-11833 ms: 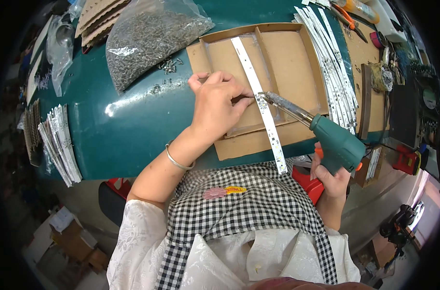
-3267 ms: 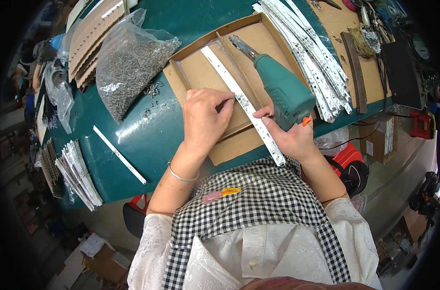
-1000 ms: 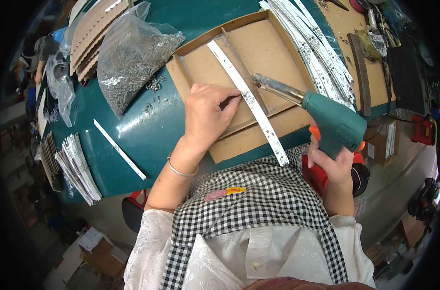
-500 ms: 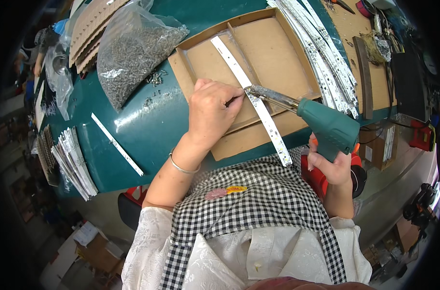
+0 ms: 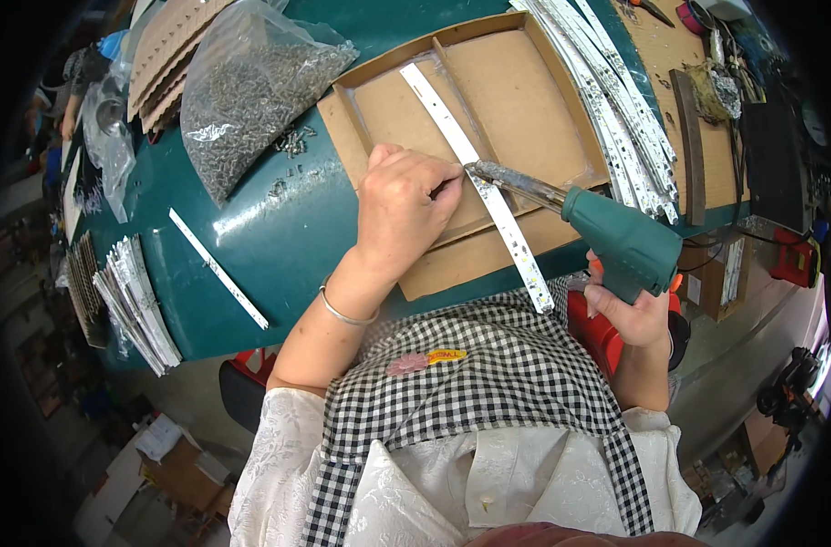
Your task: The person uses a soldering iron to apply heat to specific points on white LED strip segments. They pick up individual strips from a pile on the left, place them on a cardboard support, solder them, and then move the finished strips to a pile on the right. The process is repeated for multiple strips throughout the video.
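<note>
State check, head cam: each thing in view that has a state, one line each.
left hand: fingertips pinched at the white strip
right hand: gripping the green power screwdriver
green power screwdriver: tip on the white strip
white strip: flat across the cardboard tray, overhanging its near edge
cardboard tray: open
bag of screws: lying on the table, some screws loose beside it
single strip: lying loose on the table

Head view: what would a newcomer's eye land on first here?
The green power screwdriver in the right hand, its tip meeting a white strip that lies across a cardboard tray at centre. The left hand pinches something small at that tip. A clear bag of screws sits upper left on the teal table.
</note>
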Tool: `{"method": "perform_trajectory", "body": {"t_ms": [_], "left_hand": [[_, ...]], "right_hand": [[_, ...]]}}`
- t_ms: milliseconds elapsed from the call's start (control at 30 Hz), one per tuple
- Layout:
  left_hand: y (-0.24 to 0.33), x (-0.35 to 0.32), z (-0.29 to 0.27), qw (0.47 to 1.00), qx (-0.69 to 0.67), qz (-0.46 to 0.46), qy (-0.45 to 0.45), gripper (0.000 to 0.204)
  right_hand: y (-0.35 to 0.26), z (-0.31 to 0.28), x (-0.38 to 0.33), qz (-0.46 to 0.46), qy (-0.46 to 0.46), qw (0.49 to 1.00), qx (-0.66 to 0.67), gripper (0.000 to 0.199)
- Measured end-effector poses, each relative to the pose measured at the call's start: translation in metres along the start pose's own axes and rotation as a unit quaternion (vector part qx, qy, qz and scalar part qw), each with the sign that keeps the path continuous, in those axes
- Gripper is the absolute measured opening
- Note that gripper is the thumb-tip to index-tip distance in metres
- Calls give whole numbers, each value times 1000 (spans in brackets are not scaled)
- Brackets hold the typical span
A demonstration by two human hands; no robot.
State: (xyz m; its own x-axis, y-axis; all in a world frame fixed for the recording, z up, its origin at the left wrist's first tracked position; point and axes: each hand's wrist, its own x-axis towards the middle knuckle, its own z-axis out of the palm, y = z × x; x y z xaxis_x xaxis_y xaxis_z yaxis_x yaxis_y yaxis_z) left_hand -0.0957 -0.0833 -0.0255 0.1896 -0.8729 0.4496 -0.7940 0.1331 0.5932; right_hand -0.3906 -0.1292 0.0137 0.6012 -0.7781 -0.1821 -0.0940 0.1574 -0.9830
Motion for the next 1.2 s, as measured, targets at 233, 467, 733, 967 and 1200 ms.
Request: {"method": "perform_trajectory", "body": {"t_ms": [233,467,733,967,1200], "left_hand": [[0,1,-1,1000,2,7,-1,11],[0,1,-1,1000,-3,8,5,12],[-1,1,-1,1000,-7,13,9,12],[-2,0,0,1000,-7,14,8,12],[-2,0,0,1000,-3,14,6,12]], "right_hand": [[5,-5,-3,9,10,999,-51,26],[3,-6,1,-34,-2,999,6,48],[13,-13,1,-66,-66,995,-42,50],[1,-7,0,19,2,999,-50,28],[-9,-3,4,30,3,999,-35,27]]}}
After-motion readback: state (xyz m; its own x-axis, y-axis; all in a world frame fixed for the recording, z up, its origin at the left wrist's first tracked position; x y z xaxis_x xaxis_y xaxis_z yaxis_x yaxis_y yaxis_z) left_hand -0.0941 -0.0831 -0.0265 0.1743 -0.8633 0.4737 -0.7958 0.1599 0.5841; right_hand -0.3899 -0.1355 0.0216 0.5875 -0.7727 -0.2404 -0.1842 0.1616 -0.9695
